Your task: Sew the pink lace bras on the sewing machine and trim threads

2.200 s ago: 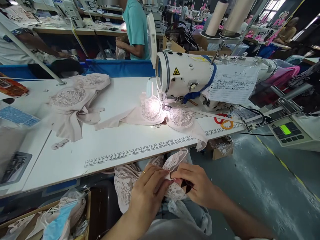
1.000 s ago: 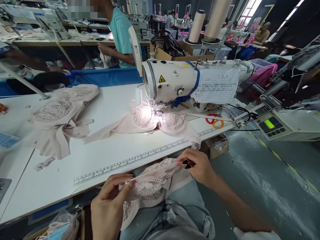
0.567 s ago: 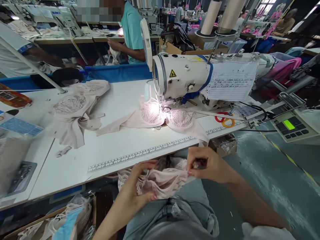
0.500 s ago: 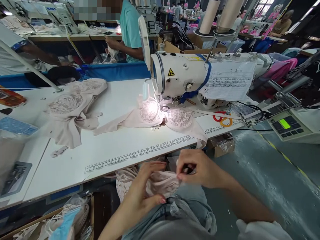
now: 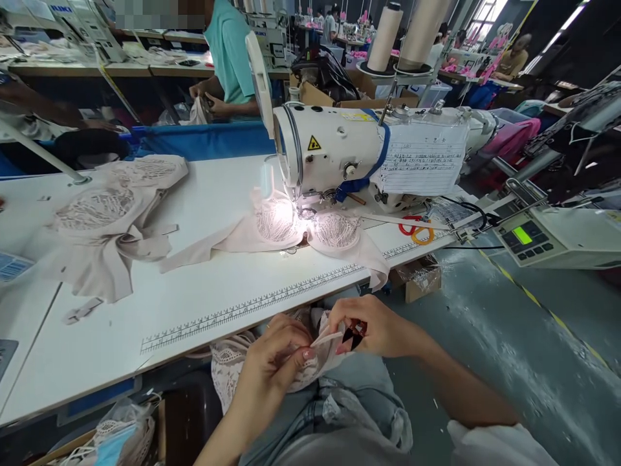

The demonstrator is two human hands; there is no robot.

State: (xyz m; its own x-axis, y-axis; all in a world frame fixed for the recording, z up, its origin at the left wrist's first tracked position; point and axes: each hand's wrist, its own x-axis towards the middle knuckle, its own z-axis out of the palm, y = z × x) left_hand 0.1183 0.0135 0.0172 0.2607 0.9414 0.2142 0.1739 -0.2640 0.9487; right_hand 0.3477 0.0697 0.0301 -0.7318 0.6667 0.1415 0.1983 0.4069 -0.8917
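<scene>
Over my lap, a pale pink lace bra (image 5: 326, 364) hangs between my two hands below the table edge. My left hand (image 5: 276, 359) pinches its edge between thumb and fingers. My right hand (image 5: 376, 327) is closed around small thread snips (image 5: 356, 331) with a reddish handle and dark blades; its fingertips also touch the bra's fabric. A second pale pink bra (image 5: 334, 232) lies spread on the table, one cup under the lit needle area of the white sewing machine (image 5: 330, 145). To the left, more pale pink bras (image 5: 101, 210) lie in a loose pile.
A printed ruler (image 5: 252, 303) runs along the front edge of the white table (image 5: 194, 304). Red-handled and orange-handled scissors (image 5: 422, 233) lie right of the machine, near a control box (image 5: 533, 239). Bagged pieces (image 5: 119, 430) sit lower left. Co-workers sit beyond a blue cloth trough (image 5: 208, 142).
My left fingers have closed from a spread grip into a pinch on the bra. My right hand has turned, so the snips now show. The view has swung slightly right.
</scene>
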